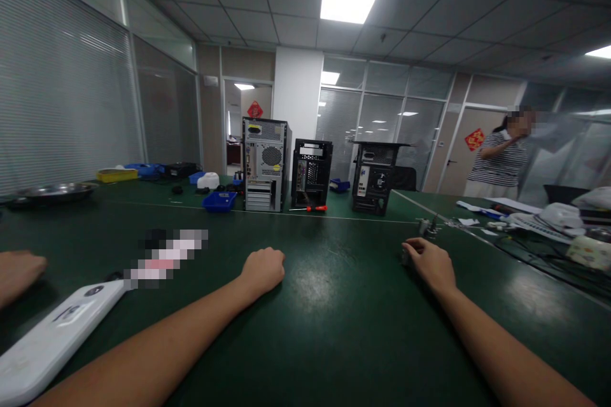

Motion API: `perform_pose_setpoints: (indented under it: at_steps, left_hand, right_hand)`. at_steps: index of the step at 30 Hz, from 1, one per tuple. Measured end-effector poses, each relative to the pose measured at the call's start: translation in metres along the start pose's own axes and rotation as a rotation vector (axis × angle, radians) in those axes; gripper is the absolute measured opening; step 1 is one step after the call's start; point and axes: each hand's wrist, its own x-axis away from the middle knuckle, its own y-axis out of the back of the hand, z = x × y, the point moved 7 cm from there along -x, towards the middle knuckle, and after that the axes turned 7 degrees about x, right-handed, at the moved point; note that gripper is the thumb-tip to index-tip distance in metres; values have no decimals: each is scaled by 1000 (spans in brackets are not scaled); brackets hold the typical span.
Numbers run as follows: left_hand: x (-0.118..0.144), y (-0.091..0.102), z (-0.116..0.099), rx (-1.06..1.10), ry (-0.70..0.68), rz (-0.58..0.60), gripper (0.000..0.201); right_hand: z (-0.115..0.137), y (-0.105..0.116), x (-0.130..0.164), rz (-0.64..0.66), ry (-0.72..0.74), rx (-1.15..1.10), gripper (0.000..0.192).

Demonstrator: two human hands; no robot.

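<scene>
1. Nearest, our left hand [263, 269] rests on the green counter [334, 305] curled into a loose fist, holding nothing we can see.
2. Our right hand [429, 262] lies half-closed over a small metal part [405, 257]; whether we grip it, we cannot tell.
3. Just beyond sit more small metal pieces [428, 225]; a careless sweep could scatter them.
4. Farther off stand three computer cases [265, 165].

No legible text or labels
</scene>
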Motion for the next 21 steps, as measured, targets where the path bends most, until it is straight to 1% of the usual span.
perform_pose_setpoints:
  at_steps: [4, 9, 12, 18, 21]
  left_hand:
    - [0, 0, 0, -8, 1, -8, 31]
    - [0, 1, -1, -7, -3, 0, 33]
    - [0, 1, -1, -10, 1, 0, 32]
    - [0, 0, 0, -10, 6, -4, 31]
    - [-1, -1, 1, 1, -1, 0, 31]
  right_hand:
    - [-2, -2, -1, 21, -15, 17, 38]
    - [-3, -5, -3, 33, 7, 0, 38]
    - [-7, -8, -5, 39, -22, -21, 41]
    - [-16, -12, -6, 68, -71, -66, 54]
    - [-18, -14, -8, 89, -80, -83, 54]
